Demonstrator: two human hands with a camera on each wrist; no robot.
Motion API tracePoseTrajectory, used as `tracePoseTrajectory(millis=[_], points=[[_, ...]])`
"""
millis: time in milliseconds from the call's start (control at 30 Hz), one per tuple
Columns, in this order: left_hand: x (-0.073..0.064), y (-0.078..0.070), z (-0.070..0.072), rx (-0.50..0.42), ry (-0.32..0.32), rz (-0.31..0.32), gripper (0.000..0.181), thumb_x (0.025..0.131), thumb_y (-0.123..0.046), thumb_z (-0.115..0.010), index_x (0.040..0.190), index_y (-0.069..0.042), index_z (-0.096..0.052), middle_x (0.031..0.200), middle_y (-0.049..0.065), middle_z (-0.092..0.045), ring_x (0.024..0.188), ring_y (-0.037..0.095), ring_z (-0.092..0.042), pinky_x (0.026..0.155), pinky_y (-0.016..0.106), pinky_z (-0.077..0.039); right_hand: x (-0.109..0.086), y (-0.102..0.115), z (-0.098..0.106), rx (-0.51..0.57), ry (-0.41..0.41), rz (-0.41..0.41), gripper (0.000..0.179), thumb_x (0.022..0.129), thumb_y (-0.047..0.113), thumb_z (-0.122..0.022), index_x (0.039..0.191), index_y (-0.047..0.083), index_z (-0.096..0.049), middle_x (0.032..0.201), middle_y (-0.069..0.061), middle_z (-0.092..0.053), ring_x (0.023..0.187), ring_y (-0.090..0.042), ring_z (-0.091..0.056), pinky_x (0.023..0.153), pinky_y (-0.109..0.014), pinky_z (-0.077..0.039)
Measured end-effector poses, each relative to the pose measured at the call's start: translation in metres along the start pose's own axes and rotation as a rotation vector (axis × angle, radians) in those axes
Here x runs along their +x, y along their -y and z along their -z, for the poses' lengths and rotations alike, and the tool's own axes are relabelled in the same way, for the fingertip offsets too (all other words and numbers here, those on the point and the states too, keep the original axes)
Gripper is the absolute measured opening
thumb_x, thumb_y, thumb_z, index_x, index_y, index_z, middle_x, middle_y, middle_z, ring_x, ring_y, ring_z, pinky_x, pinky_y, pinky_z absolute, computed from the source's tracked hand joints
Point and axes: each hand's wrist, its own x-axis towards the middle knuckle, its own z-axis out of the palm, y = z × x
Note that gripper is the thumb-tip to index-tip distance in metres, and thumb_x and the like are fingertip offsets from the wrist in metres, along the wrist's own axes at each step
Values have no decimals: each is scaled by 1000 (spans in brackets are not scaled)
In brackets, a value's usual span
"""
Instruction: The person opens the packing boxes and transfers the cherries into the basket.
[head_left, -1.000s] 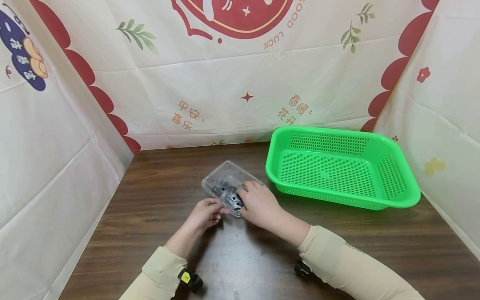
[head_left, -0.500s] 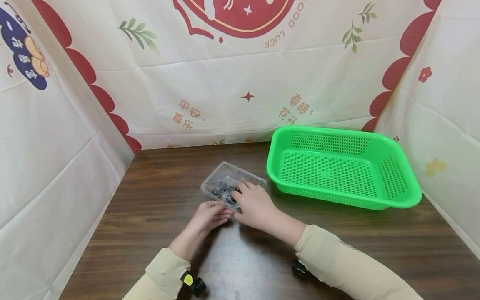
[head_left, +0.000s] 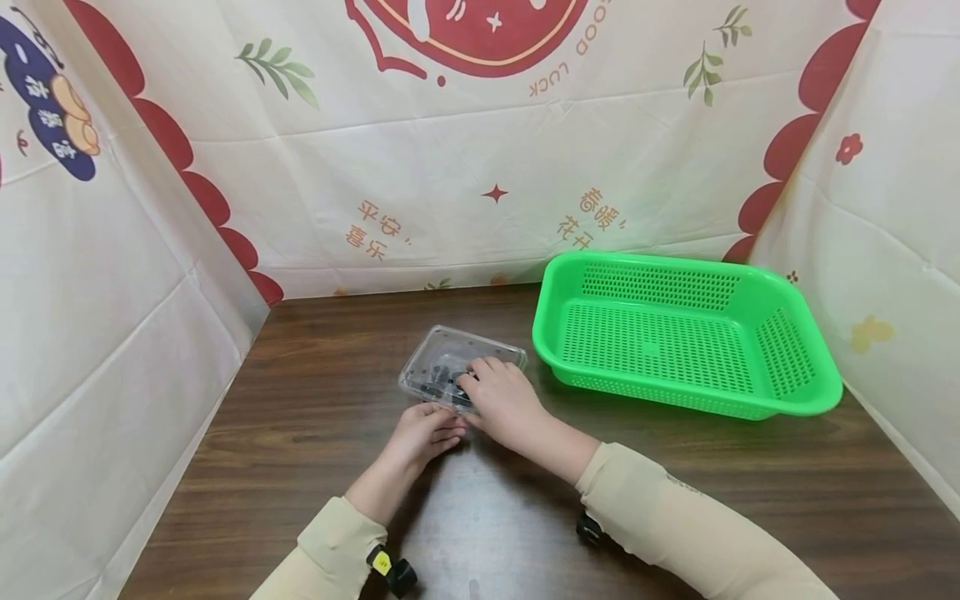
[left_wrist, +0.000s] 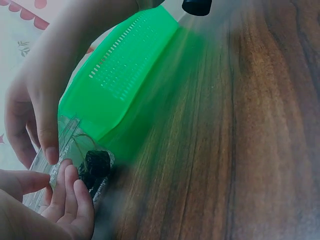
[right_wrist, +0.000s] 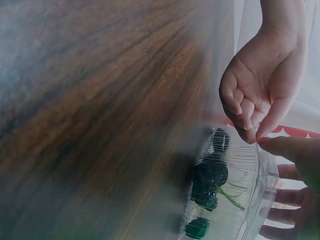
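Observation:
A clear plastic clamshell box lies on the table, holding several dark round pieces and a thin green stem; their exact kind is hard to tell. At the near edge, my left hand pinches the box's rim between thumb and forefinger, its other fingers against the side. My right hand reaches over the lid from the right, fingers curled on top and thumb at the rim. In the right wrist view, that thumb meets the left fingertips at the edge. The lid appears to be down.
A green perforated plastic basket stands right of the box on the brown wooden table. Printed white cloth walls in the back and both sides. A small black wrist camera hangs under the left sleeve.
The box has turned slightly and shifted a little left. My left hand has moved slightly right along the rim, and my right hand a little left and farther away.

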Motion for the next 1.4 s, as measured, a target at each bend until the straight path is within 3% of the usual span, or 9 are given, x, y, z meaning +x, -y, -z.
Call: tracePoseTrajectory(millis=[200,467,767,1033,1400], points=[[-1,0,2,-1,-6,-14,7,95,-1,-53,97,4,-56,74,7,-69,66,13,-67,63,25,-55,1,0,-1,0,9,2,43,78,35,-81,111,11,-68,112,-8,-60,107,-27,-56,84,-43,-48],[-1,-5,7,4,-80,-48,7,94,-1,-51,99,4,-53,76,11,-69,66,16,-66,64,28,-55,1,-4,1,11,48,5,43,80,34,-80,115,12,-68,117,-8,-60,109,-27,-55,86,-42,-47],[3,-10,20,9,-157,-22,9,98,-6,-50,102,2,-51,73,6,-68,64,14,-66,62,28,-55,2,-8,2,47,31,50,41,79,31,-81,113,12,-69,115,-8,-60,107,-27,-56,83,-41,-48],[2,-17,30,40,-207,-28,11,98,-7,-48,105,1,-53,76,5,-69,63,12,-64,59,25,-52,3,-11,3,45,63,75,42,81,31,-80,118,14,-69,116,-8,-60,108,-26,-55,84,-40,-47],[0,-24,41,9,-228,-3,29,99,-7,-50,124,7,-48,79,5,-69,64,12,-63,63,26,-52,3,-16,7,32,76,133,42,78,28,-82,117,16,-70,112,-6,-59,105,-25,-55,82,-39,-48]])
